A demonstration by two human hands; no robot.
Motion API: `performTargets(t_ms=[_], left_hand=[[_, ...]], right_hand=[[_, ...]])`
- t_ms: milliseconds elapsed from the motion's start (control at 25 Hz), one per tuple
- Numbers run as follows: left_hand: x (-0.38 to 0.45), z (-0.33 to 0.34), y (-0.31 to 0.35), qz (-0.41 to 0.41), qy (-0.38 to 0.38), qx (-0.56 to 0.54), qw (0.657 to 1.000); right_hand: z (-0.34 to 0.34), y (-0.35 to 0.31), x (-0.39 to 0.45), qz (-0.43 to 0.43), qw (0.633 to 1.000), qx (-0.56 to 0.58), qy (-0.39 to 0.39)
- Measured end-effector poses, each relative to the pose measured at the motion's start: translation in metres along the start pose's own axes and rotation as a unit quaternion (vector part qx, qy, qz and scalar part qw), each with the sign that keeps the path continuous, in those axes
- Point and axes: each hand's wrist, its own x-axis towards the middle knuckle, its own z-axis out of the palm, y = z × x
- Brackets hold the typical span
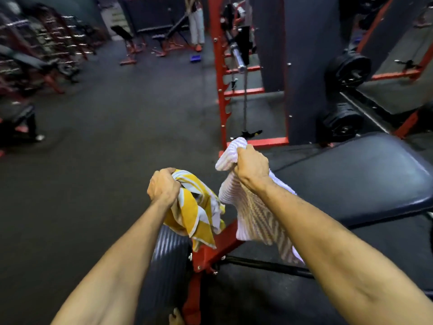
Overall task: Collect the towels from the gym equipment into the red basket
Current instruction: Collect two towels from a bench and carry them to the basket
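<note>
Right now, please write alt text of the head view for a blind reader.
The left hand grips a yellow-and-white towel and the right hand grips a pale ribbed towel, beside a black padded bench. No red basket is visible.

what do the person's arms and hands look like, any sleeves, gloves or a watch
Both forearms are bare as far as the view shows, with no sleeves in sight. The left hand and right hand wear no gloves. No watch, band or ring shows on the visible sides. The forearms have light hair.
</note>
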Motion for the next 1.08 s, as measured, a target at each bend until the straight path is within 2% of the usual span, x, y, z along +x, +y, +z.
performTargets(t_ms=[400, 720, 960, 1080], left_hand=[[-0.030, -0.123, -0.204, -0.147, 0.101, 0.000, 0.984], [-0.080, -0.229, -0.418, -0.218, 0.143, 0.007, 0.965], [-0.150, -0.305, -0.577, -0.308, 0.173, -0.003, 0.935], [-0.204, -0.338, -0.656, -0.376, 0.202, -0.023, 0.904]], right_hand=[[0.039, -0.199, -0.035, -0.137, 0.991, -0.008, -0.004], [0.085, -0.398, -0.116, -0.200, 0.979, -0.006, -0.026], [0.139, -0.555, -0.191, -0.280, 0.958, 0.008, -0.057], [0.167, -0.645, -0.238, -0.348, 0.933, 0.014, -0.095]])
